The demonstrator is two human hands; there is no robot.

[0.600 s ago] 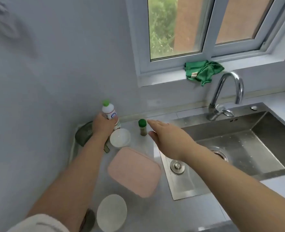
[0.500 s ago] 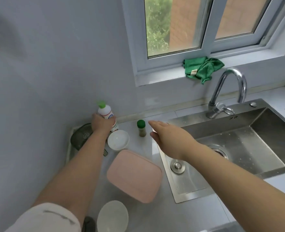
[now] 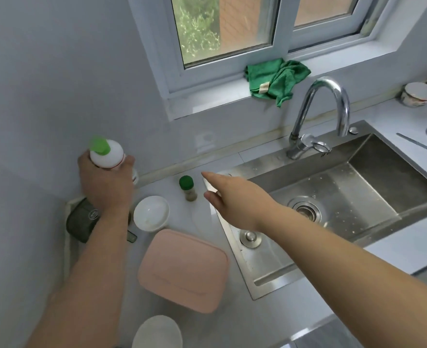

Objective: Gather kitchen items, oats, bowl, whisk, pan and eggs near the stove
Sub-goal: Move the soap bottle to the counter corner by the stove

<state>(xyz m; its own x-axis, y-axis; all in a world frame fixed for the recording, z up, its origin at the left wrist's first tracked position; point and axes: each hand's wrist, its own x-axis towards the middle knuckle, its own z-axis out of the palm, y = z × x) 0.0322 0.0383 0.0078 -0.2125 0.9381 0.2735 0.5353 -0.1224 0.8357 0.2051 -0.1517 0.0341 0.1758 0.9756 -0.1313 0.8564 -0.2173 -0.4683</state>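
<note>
Gripping bottle (image 3: 108, 155) near wall (image 3: 44, 96), left hand (image 3: 105, 184); right hand (image 3: 237, 199) flat above sink rim (image 3: 242, 267).

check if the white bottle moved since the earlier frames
Yes. The white bottle, gripped by the left hand, has shifted left, away from the green-capped jar, its cap tipping leftward.

Kitchen counter from above. The left hand (image 3: 105, 183) grips a white bottle (image 3: 108, 156) with a green cap, close to the wall. The right hand (image 3: 235, 199) reaches forward with straight fingers and holds nothing, just right of a small green-capped jar (image 3: 188, 189). 2 bowls show: the upper white bowl (image 3: 151, 213) beside the left wrist and the lower white bowl (image 3: 157, 332) at the bottom edge, with a pink lidded box (image 3: 182, 270) between them. At right are a steel sink (image 3: 383, 177) and faucet (image 3: 317, 114). A green cloth (image 3: 275, 79) lies on the window sill.
</note>
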